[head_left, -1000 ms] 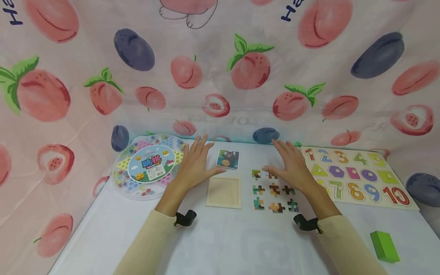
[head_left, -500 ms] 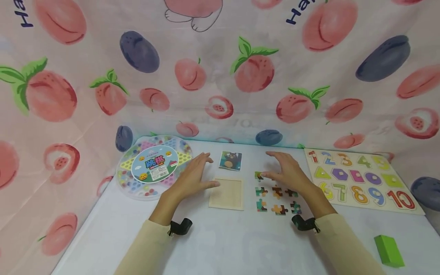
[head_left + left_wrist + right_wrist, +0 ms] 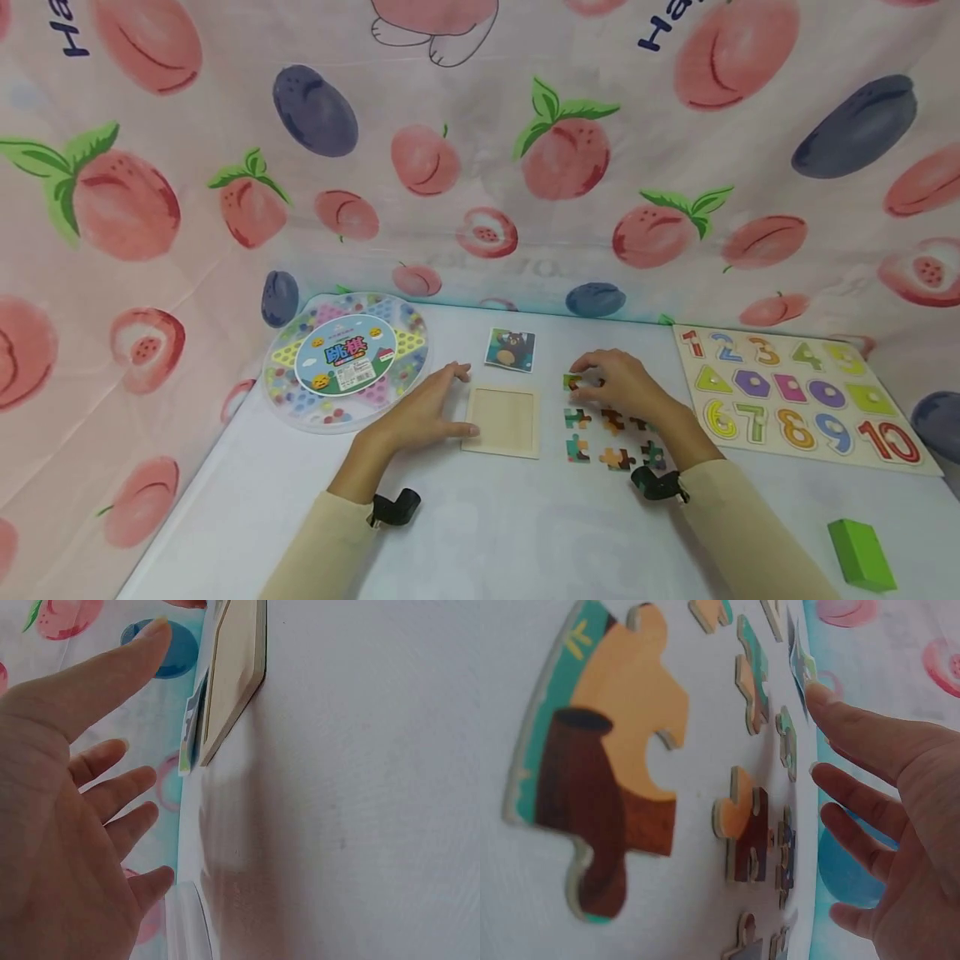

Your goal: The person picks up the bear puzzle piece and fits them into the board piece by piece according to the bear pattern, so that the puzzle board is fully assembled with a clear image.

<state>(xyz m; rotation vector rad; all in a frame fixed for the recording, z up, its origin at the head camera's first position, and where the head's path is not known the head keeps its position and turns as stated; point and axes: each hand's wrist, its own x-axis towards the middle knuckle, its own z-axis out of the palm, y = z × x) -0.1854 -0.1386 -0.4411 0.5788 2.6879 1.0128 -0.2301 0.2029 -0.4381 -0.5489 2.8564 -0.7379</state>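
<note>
My left hand (image 3: 422,415) hovers beside the left edge of a shallow wooden puzzle tray (image 3: 501,422), thumb tip overlapping the rim in the head view. Its fingers are apart and hold nothing in the left wrist view. Over the back row of loose jigsaw pieces (image 3: 577,419) is my right hand (image 3: 628,386), with thumb and forefinger on either side of the back-left piece (image 3: 572,382) as the head view shows it. Seen from the right wrist, those fingers are spread with nothing between them. A large brown-and-orange piece (image 3: 622,772) lies nearest that camera. The hand hides part of the back row.
Behind the tray lies a bear picture card (image 3: 511,350). A round Chinese checkers set (image 3: 345,363) is at the left. The number-and-shape board (image 3: 802,398) takes up the right back, with a green block (image 3: 862,555) nearer the front right. A fruit-print cloth (image 3: 487,167) hangs behind.
Both hands have come lower and nearer the table. The left has moved down beside the tray; the right hand's fingers have closed in around the back-left piece. The things on the table have stayed put.
</note>
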